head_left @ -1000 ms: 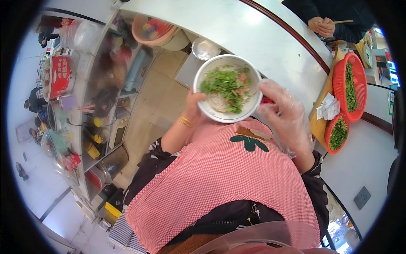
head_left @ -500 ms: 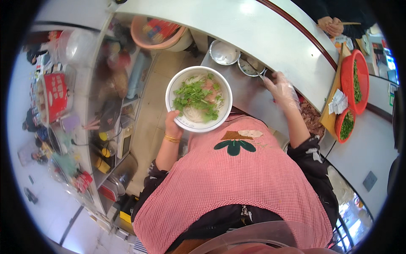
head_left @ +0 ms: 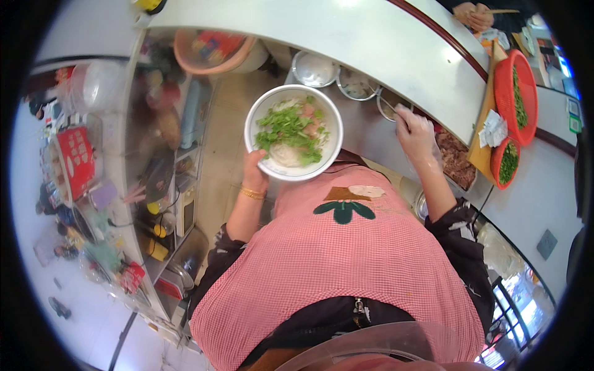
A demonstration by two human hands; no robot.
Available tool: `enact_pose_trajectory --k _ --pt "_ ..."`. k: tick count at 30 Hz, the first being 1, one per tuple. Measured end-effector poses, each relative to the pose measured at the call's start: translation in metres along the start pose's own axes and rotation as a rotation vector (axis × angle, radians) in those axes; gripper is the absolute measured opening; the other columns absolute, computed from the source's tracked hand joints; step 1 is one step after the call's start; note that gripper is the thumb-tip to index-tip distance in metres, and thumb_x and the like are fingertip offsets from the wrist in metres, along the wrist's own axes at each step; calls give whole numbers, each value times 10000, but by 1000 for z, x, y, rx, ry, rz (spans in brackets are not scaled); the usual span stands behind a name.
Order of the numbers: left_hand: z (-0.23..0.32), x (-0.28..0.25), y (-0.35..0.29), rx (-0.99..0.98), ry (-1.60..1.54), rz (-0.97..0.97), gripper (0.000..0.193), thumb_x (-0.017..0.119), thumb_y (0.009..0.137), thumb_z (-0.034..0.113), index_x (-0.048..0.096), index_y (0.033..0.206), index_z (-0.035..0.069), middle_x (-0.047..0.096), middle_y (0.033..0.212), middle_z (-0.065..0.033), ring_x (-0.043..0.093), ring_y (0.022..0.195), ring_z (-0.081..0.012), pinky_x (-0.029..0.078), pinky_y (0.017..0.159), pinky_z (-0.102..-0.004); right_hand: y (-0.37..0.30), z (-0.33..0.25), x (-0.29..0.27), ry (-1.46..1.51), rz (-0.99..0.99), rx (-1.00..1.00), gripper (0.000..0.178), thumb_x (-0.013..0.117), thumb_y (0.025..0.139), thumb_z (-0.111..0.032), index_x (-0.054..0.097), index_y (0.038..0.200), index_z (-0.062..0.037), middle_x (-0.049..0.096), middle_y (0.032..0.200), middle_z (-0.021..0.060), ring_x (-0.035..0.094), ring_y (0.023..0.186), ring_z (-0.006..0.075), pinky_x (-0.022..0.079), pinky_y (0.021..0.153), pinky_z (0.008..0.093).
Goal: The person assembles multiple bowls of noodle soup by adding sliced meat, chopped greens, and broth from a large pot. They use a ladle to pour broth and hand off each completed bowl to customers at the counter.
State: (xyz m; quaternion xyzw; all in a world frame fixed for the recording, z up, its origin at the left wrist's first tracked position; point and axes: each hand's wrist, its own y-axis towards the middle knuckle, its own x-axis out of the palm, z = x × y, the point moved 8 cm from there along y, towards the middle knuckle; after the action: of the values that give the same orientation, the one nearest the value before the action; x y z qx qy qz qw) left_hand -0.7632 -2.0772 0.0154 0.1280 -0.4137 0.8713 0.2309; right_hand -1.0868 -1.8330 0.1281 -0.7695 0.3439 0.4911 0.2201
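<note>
My left hand (head_left: 255,173) grips the near-left rim of a white bowl (head_left: 249,137). Inside the bowl lie pale noodles (head_left: 286,156), chopped green herbs (head_left: 278,128) and a few pinkish meat pieces (head_left: 307,111). My right hand (head_left: 417,136), in a clear plastic glove, is closed around the handle of a thin metal spoon (head_left: 388,104). The spoon's far end reaches over a small metal bowl (head_left: 380,111) beneath the counter's edge; its tip is hard to make out. Two more metal bowls, one whitish inside (head_left: 314,69) and one with pale contents (head_left: 357,86), stand farther left.
Reddish-brown meat (head_left: 455,157) fills a tray right of my right wrist. Red baskets of chopped greens (head_left: 533,123) (head_left: 501,179) stand at the right. A white counter (head_left: 346,31) overhangs the metal bowls. A cluttered shelf (head_left: 139,185) runs along the left. Another person's hands (head_left: 473,17) rest across the counter.
The spoon in my right hand has shifted right, from over the middle metal bowl to the right-hand one. My left hand keeps holding the noodle bowl. The whole view has shifted slightly.
</note>
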Motion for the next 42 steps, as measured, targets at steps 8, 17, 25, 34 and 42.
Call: enact_pose_trajectory --k 8,17,25,34,42 --pt "-3 22 5 -1 44 -143 652 574 796 88 411 1418 -23 543 1355 -168 551 1244 -292 458 1064 -401 -42 50 -6 175 -5 313 233 585 939 -204 709 1036 -31 706 942 206 681 911 391 539 809 451" --pt "-14 63 -14 -16 88 -211 666 576 797 120 400 1420 -33 540 1355 -165 551 1238 -279 453 1061 -383 -37 66 18 203 -33 465 283 565 931 -266 723 1065 -73 701 1000 206 667 967 390 525 855 449" --pt "-33 52 -4 -8 53 -177 663 608 766 84 446 1399 -29 608 1284 -149 591 1191 -277 484 1046 -412 -56 58 -25 510 52 394 289 556 991 -258 712 1030 -17 718 941 109 669 921 190 500 839 327" --pt "-13 41 5 164 47 -112 580 583 763 33 485 1333 -7 610 1243 -131 609 1137 -249 502 994 -367 -44 -49 -68 420 40 -121 181 631 889 -94 709 1039 -30 660 762 185 665 679 338 503 621 366" --pt "-2 1 -6 180 -45 -32 620 578 751 24 481 1363 -8 614 1240 -130 608 1139 -246 490 1010 -364 52 -76 48 333 19 -182 158 582 927 -186 692 973 -83 684 892 197 661 842 406 519 748 493"
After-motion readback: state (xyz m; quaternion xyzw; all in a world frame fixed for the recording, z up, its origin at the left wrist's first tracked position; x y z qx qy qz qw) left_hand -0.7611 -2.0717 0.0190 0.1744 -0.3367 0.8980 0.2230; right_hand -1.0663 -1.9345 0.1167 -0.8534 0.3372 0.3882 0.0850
